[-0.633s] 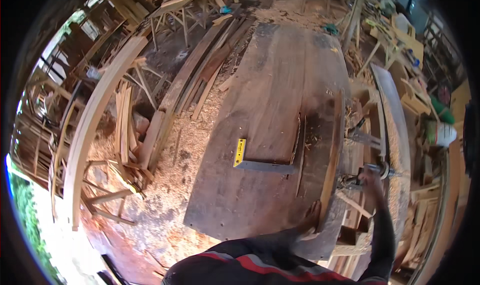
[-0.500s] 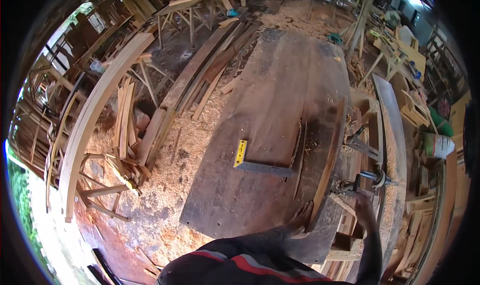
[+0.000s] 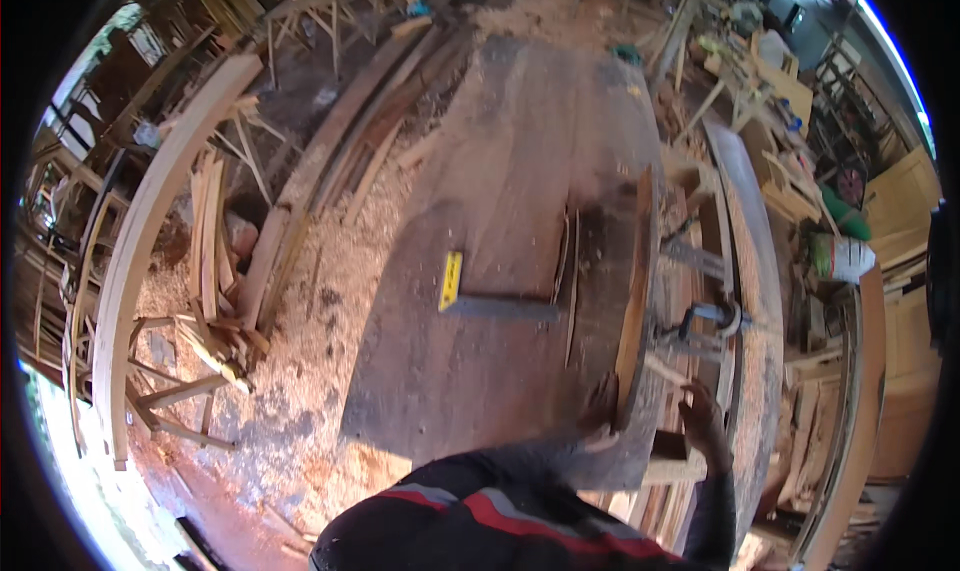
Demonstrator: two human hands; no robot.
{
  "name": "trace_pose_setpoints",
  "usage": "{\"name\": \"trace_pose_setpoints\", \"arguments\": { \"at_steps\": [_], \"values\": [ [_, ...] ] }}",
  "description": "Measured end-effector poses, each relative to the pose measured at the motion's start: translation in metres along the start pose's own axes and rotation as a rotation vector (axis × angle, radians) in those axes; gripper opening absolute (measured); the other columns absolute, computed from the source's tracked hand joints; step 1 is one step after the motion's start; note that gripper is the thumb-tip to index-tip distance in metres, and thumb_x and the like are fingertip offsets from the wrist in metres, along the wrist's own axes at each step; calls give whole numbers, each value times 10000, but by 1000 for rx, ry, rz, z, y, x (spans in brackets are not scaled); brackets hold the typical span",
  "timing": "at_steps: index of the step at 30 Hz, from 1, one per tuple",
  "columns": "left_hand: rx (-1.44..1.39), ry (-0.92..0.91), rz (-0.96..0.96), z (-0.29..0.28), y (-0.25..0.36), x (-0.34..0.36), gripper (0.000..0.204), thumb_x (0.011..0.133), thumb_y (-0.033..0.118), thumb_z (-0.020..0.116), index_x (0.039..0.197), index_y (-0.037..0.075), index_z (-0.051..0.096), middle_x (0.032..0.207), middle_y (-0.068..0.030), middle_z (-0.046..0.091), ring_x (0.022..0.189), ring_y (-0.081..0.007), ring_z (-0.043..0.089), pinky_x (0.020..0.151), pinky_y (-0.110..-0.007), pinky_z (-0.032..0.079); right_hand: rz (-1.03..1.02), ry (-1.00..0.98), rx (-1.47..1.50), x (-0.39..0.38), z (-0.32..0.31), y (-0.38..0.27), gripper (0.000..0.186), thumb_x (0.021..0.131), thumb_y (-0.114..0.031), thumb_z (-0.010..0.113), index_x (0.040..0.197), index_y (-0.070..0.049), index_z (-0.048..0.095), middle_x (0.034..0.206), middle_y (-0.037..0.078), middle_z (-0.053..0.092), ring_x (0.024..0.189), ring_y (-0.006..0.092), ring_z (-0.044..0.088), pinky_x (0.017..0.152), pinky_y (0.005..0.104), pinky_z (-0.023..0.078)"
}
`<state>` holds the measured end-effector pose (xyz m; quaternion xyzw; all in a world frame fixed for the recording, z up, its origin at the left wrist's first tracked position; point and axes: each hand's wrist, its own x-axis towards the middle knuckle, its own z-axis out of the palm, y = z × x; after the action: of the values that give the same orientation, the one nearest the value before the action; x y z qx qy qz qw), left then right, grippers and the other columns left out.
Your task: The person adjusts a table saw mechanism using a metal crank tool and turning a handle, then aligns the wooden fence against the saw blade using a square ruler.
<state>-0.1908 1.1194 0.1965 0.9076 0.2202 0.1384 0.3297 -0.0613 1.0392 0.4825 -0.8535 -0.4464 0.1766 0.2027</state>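
Note:
My left hand (image 3: pixel 600 403) lies on the dark wooden tabletop (image 3: pixel 480 381), its fingers stretched along the near end of a long brown wood strip (image 3: pixel 634 301). Blur hides whether it grips the strip. My right hand (image 3: pixel 704 423) hovers at the table's right side with bent fingers apart, and nothing shows between them. Just beyond it is a metal clamp (image 3: pixel 712 316) with a round part at its end. A pale stick (image 3: pixel 667 371) sits close to the right fingertips. Left of the strip, a try square with a yellow handle (image 3: pixel 451 279) and grey blade rests flat.
Thin dark slivers (image 3: pixel 572 281) lie between square and strip. Beyond the clamp runs a long grey-brown plank (image 3: pixel 755 271). Wood shavings (image 3: pixel 310 371) cover the floor at left, where a long pale beam (image 3: pixel 150 231) rests on trestles. Stacked boards (image 3: pixel 330 141) lie nearby.
My right hand has moved off the clamp's handle area to just below it, fingers more visible. The whole view has shifted, so the scene sits further left. The left hand stays by the strip.

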Motion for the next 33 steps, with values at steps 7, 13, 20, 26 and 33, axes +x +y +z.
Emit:
{"name": "trace_pose_setpoints", "arguments": {
  "at_steps": [7, 13, 20, 26, 33],
  "values": [
    [83, -60, 203, -86, 19, 10, 804, 789, 235, 591, 1416, -163, 281, 1440, -342, 341, 1358, -470, 340, 1134, -475, 289, -86, 248, 112, 80, 73, -82, 652, 891, -168, 641, 1422, 46, 328, 1377, 290, 460, 1311, 414, 437, 1091, 447, 347],
    [-2, -142, 201, -271, -116, 9, 540, 850, 273, 598, 1342, 58, 540, 1434, -156, 459, 1323, -378, 403, 1072, -547, 345, 230, 297, -72, 73, 109, -40, 700, 792, -76, 626, 1411, 27, 315, 1355, 294, 433, 1270, 464, 417, 1043, 493, 373],
    [454, -90, 29, -375, -232, 27, 673, 790, 211, 712, 1414, 155, 466, 1523, -92, 354, 1403, -399, 255, 1144, -593, 155, 333, 227, 292, 52, 130, -19, 528, 794, -122, 569, 1288, 37, 472, 1024, 272, 636, 1017, 401, 622, 865, 448, 461],
    [293, -313, 52, -372, -243, 47, 497, 662, 109, 776, 1120, 80, 585, 1327, -125, 483, 1345, -387, 316, 1104, -564, 211, 457, 106, 304, 50, 113, -41, 636, 799, -153, 583, 1377, 44, 405, 1179, 320, 585, 1165, 435, 548, 952, 436, 434],
    [249, -63, 124, -334, -182, 54, 413, 666, 85, 789, 1020, 88, 577, 1487, -103, 374, 1420, -427, 171, 1118, -619, 132, 20, 547, -530, 52, 131, -55, 462, 883, -172, 558, 1296, 27, 499, 1081, 247, 623, 1030, 380, 603, 897, 450, 455]
  ]
}}
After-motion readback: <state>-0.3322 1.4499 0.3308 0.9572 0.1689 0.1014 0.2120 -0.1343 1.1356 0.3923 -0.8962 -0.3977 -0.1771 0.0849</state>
